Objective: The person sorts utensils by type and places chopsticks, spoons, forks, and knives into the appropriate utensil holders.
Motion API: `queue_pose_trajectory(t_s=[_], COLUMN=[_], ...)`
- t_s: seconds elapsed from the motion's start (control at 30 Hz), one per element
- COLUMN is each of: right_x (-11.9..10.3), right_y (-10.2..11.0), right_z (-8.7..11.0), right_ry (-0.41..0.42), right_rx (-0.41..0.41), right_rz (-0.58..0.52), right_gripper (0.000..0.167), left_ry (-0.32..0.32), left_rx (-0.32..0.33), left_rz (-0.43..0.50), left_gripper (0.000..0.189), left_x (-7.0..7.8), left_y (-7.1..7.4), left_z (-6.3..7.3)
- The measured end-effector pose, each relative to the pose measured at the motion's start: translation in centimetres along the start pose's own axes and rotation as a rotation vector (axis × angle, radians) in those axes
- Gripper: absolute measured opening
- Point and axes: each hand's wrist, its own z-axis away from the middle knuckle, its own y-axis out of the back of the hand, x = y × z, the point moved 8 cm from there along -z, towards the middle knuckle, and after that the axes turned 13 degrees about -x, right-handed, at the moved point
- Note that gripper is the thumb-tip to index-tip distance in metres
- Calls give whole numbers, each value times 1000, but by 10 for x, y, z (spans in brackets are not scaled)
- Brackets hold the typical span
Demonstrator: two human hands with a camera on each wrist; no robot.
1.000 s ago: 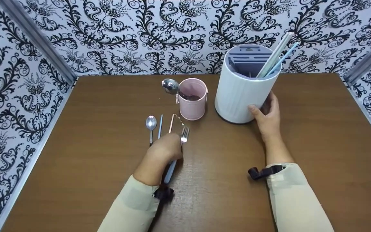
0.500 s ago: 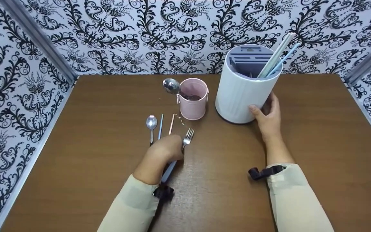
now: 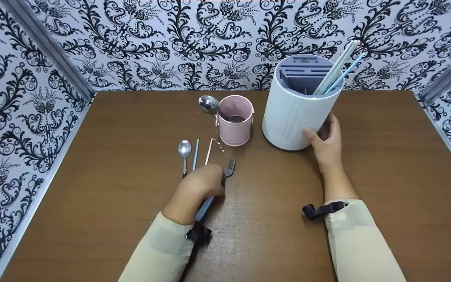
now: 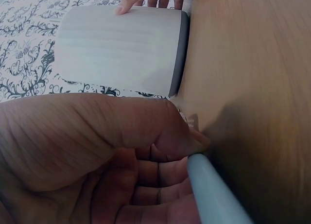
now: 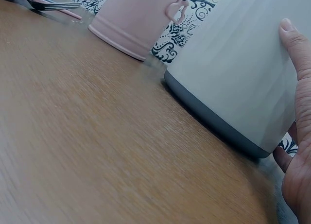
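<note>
My left hand (image 3: 200, 186) pinches a fork (image 3: 230, 167) close over the table, its tines pointing away from me. In the left wrist view the thumb presses on the fork's pale blue handle (image 4: 216, 192). A white utensil holder (image 3: 294, 117) with a grey slotted top stands at the back right, and my right hand (image 3: 327, 147) grips its lower right side, thumb in front and fingers behind. Pale chopsticks (image 3: 337, 68) and a thin blue stick (image 3: 351, 69) lean out of it. Left of my left hand lie a spoon (image 3: 184, 148), a blue stick (image 3: 196, 150) and a pink straw (image 3: 209, 152).
Between the holder and the row of cutlery stands a small pink bucket (image 3: 234, 135), with a spoon (image 3: 209, 104) sticking out over its left rim. Patterned panels (image 3: 139, 47) close off the back and sides of the brown table (image 3: 104, 188).
The fork has turned in my left hand, so its tines now point a little further right. My right hand and the utensil holder stay in place.
</note>
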Motion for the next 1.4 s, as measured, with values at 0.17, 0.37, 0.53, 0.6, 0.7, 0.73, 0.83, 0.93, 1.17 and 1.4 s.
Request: queue_pose_trajectory(t_s=[0.17,0.37,0.53,0.6,0.7,0.73,0.83,0.93,1.17,1.4], right_x=[0,-1,-2,-2,-3,-3,-3,-3,-3,-1], right_y=[0,1,2,1,1,1,1,1,1,0], right_z=[1,1,1,1,1,1,1,2,2,1], right_ry=[1,5,0,1,3,2,-3,-3,-2,-17], right_rx=[-3,-7,1,2,4,5,5,4,2,-5], right_rz=[-3,-7,-4,-9,-10,-9,0,8,10,36], right_gripper=[92,91,95,97,99,99,97,93,92,96], left_ry=[-9,-20,-63,-82,-122,-137,-186,-228,-298,-358], left_rx=[-4,-17,-23,-21,-2,11,47,78,179,289], left_rz=[-6,-24,-18,-18,-10,-5,20,46,111,213], left_gripper=[25,24,33,35,34,32,24,13,2,9], left_x=[1,3,7,9,12,13,18,22,30,38], left_y=[0,1,1,2,3,4,6,9,17,27], left_z=[1,2,1,1,2,2,3,3,4,4])
